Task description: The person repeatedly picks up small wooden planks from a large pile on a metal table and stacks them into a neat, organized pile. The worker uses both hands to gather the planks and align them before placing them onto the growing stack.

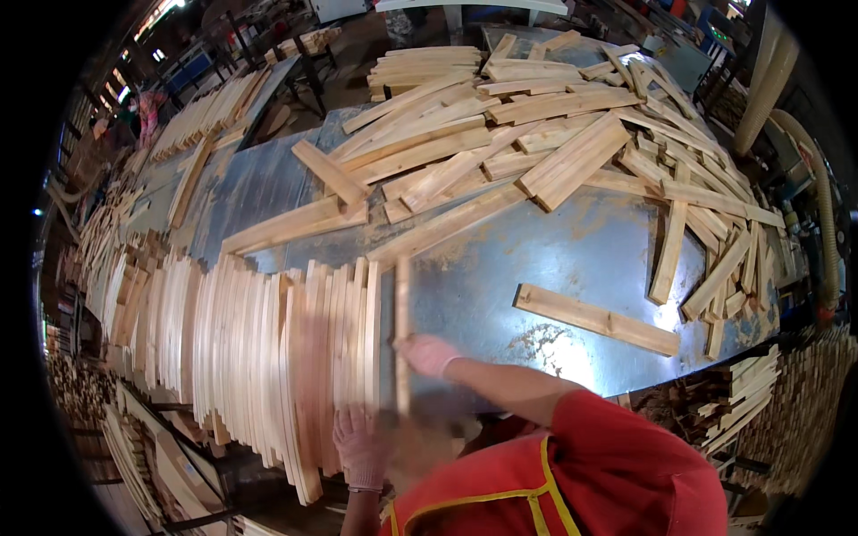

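My right hand (431,355), in a pale pinkish glove, is closed around a narrow wooden slat (402,299), which stands on edge, slightly blurred, just right of a long row. That row of wooden slats (259,344) is packed side by side along the near left of the metal table. My left hand (361,445), also gloved, lies with fingers stretched out against the near ends of the row's rightmost slats. A single board (594,319) rests flat on the table to the right of my right hand.
A loose heap of boards (572,107) covers the far and right parts of the metal table (465,295). Another stack of slats (424,70) stands at the back. Ridged hoses (818,196) hang at the right. Stacked timber (804,402) sits beyond the table's right edge.
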The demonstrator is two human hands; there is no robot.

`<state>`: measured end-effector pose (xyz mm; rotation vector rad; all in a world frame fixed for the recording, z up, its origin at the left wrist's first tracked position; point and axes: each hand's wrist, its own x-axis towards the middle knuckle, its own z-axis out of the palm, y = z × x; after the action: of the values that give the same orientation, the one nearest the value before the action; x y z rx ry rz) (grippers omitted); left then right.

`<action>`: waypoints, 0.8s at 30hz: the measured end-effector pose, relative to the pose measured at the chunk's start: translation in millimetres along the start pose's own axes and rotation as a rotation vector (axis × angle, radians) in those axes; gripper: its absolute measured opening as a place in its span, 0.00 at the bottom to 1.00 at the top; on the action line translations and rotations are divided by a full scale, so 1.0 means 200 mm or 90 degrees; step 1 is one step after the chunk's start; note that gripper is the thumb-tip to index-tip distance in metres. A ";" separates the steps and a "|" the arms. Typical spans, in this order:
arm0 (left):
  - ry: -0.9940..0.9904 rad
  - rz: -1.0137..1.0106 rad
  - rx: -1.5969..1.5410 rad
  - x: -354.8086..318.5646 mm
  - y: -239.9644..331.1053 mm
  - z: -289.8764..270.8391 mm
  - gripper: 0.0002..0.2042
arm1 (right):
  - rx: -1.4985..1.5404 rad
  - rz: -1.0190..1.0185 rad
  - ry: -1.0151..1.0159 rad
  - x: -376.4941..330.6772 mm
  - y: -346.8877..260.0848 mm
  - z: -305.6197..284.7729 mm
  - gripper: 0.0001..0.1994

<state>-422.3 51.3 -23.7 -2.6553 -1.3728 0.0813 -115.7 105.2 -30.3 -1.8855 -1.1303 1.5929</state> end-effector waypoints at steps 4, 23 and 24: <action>-0.099 -0.102 -0.120 0.27 0.17 -0.21 0.41 | -0.130 -0.083 -0.070 0.15 -0.15 -0.03 0.31; 0.050 0.110 0.095 0.46 0.25 -0.25 0.24 | -0.307 -0.068 0.256 -0.24 0.07 -1.41 0.35; 0.042 0.116 0.107 0.46 0.24 -0.25 0.24 | -0.226 -0.089 0.335 -0.25 0.09 -1.29 0.35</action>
<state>-324.4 94.0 19.5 -2.6095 -1.0531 0.1237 134.5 101.2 51.5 -2.2050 -1.3160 0.7788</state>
